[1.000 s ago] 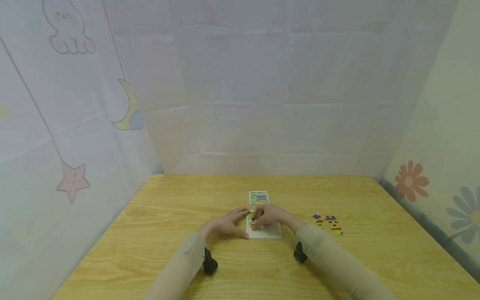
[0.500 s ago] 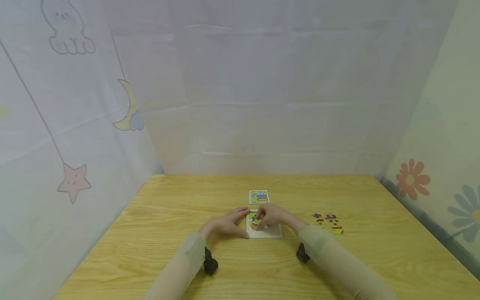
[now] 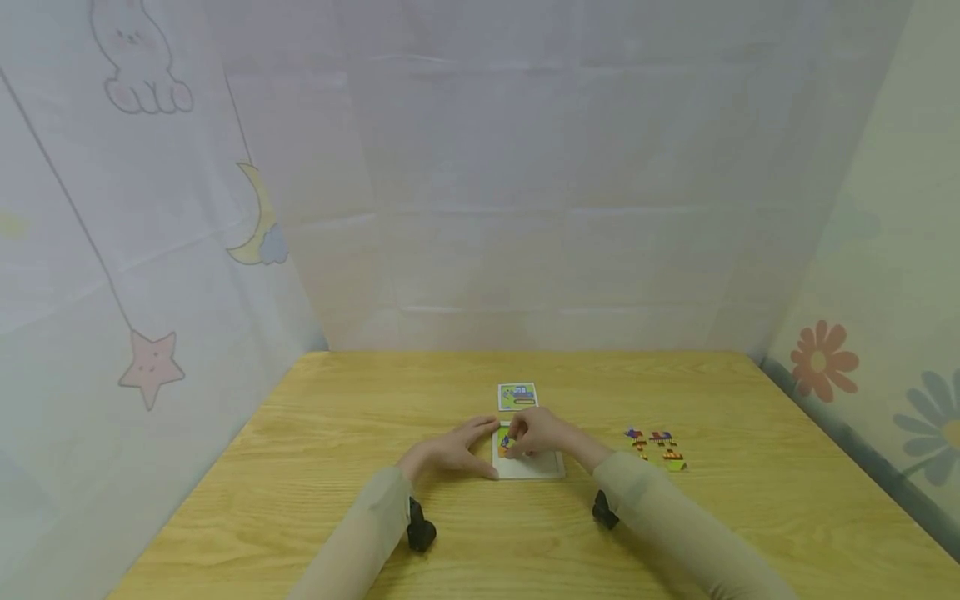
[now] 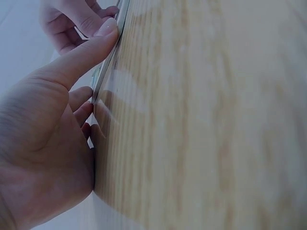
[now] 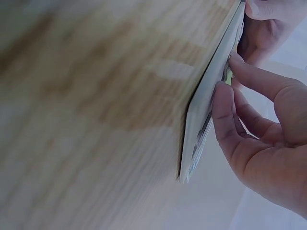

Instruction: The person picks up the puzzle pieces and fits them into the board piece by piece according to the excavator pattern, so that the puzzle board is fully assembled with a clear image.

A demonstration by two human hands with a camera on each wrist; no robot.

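Note:
A white puzzle board (image 3: 542, 468) lies flat on the table, with colourful pieces (image 3: 502, 432) in its upper left part. My left hand (image 3: 453, 448) rests at the board's left side, thumb and fingers spread along its edge; in the left wrist view the thumb (image 4: 88, 52) touches the rim. Over the board, my right hand (image 3: 542, 432) pinches a small puzzle piece (image 5: 226, 72) between thumb and fingertips, low against the surface. The fingers hide most of that piece, so its shape cannot be told.
A square picture card (image 3: 517, 397) in green and blue lies just behind the board. To the right, several loose puzzle pieces (image 3: 662, 437) are scattered on the wooden table (image 3: 360, 400). Pale printed curtains (image 3: 480, 208) stand behind and on both sides.
The right hand's fingertips have shifted slightly over the coloured corner of the board, first right, then back left. The left hand keeps its place at the edge.

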